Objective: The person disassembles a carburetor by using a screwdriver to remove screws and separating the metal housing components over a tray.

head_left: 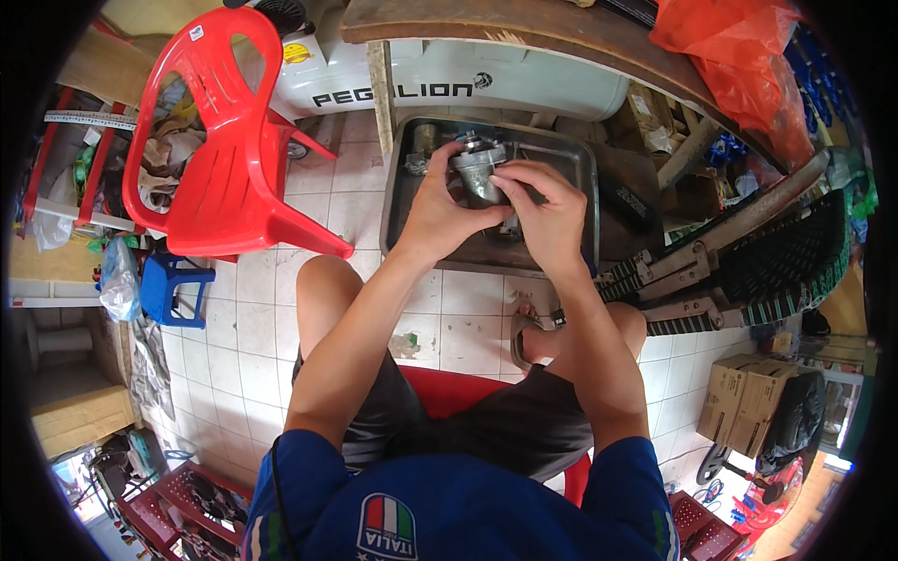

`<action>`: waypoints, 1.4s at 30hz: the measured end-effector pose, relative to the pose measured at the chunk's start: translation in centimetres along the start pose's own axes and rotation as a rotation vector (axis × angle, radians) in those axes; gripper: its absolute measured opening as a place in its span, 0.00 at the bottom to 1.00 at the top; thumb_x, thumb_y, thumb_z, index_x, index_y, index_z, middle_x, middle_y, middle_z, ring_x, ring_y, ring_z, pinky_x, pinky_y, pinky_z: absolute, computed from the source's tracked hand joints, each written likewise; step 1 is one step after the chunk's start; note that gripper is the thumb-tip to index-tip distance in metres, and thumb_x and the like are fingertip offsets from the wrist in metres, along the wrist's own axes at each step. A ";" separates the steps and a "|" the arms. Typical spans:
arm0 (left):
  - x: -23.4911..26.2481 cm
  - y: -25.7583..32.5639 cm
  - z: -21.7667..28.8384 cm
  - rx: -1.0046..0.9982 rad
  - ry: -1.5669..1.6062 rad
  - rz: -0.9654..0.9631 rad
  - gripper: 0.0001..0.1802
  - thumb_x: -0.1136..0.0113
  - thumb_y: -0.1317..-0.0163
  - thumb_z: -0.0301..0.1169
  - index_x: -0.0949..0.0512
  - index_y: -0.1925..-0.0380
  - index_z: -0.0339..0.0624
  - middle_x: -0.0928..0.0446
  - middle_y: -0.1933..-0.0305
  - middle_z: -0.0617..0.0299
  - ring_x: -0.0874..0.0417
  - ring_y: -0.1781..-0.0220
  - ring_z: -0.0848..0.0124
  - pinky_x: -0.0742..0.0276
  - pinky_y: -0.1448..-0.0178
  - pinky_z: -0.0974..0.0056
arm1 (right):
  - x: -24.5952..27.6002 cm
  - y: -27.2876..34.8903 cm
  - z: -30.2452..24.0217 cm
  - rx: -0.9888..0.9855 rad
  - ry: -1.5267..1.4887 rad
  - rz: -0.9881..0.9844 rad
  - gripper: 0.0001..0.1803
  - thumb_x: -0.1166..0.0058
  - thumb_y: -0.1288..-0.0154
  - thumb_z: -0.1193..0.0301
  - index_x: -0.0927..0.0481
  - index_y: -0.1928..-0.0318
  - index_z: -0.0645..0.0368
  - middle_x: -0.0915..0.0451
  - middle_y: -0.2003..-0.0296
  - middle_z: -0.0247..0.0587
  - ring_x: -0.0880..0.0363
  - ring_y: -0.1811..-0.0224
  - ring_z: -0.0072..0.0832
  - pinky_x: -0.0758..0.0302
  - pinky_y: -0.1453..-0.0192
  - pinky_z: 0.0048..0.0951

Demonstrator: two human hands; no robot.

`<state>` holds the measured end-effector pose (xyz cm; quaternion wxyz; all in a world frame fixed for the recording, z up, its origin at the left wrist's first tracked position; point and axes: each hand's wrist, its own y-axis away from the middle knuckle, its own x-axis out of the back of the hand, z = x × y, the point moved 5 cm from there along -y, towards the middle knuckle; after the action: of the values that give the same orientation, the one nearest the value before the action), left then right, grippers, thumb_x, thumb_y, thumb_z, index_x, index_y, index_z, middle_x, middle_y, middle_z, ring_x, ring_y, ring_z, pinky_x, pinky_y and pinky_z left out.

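Observation:
A silvery metal machine part (481, 178), roughly cylindrical with a wider flange near its top, is held up over a dark metal tray (397, 201). My left hand (440, 210) wraps round its left side, thumb stretched beneath it. Against its right side press the thumb and fingers of my right hand (547, 201). Another greyish metal piece (424, 140) lies in the tray's far left corner. More small parts sit low in the tray under my hands, mostly hidden.
A red plastic chair (220, 178) stands at the left, with a small blue stool (175, 290) beside it. Behind the tray lies a large white tank (543, 79) below a wooden bench (449, 23). At the right are a folded metal-framed chair (730, 252) and cardboard boxes (739, 397).

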<state>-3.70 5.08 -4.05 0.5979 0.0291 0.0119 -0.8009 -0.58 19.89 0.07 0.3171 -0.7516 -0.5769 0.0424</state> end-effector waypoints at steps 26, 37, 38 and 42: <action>-1.4 0.4 -1.8 0.451 0.626 -0.043 0.27 0.39 0.31 0.49 0.26 0.41 0.42 0.23 0.45 0.56 0.22 0.40 0.61 0.19 0.39 0.45 | 0.6 0.0 1.2 -0.032 0.231 0.042 0.09 0.35 0.36 0.73 0.15 0.59 0.67 0.14 0.62 0.47 0.13 0.65 0.32 0.19 0.58 0.29; -1.6 0.6 -1.8 0.460 0.617 -0.009 0.27 0.40 0.30 0.49 0.26 0.41 0.41 0.23 0.45 0.54 0.21 0.40 0.60 0.20 0.39 0.43 | 0.7 0.2 2.0 -0.288 0.030 0.040 0.09 0.33 0.37 0.72 0.15 0.61 0.66 0.13 0.65 0.47 0.13 0.65 0.33 0.19 0.60 0.30; -1.6 0.6 -1.9 0.461 0.612 -0.009 0.27 0.41 0.29 0.49 0.26 0.41 0.41 0.23 0.45 0.53 0.21 0.40 0.59 0.20 0.39 0.43 | 0.7 0.2 2.4 -0.319 0.011 0.044 0.10 0.33 0.37 0.71 0.14 0.61 0.66 0.13 0.65 0.47 0.13 0.65 0.32 0.19 0.60 0.29; -1.5 0.6 -2.4 0.476 0.618 -0.008 0.27 0.41 0.29 0.49 0.26 0.41 0.40 0.23 0.45 0.51 0.21 0.40 0.58 0.20 0.39 0.42 | 0.7 0.0 1.7 -0.311 0.145 0.035 0.10 0.34 0.36 0.70 0.14 0.63 0.67 0.13 0.65 0.47 0.13 0.65 0.30 0.19 0.60 0.28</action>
<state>-2.61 6.52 -6.39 0.5397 0.4071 0.0053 -0.7369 -1.07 21.19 -1.04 0.2369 -0.8026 -0.5390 -0.0960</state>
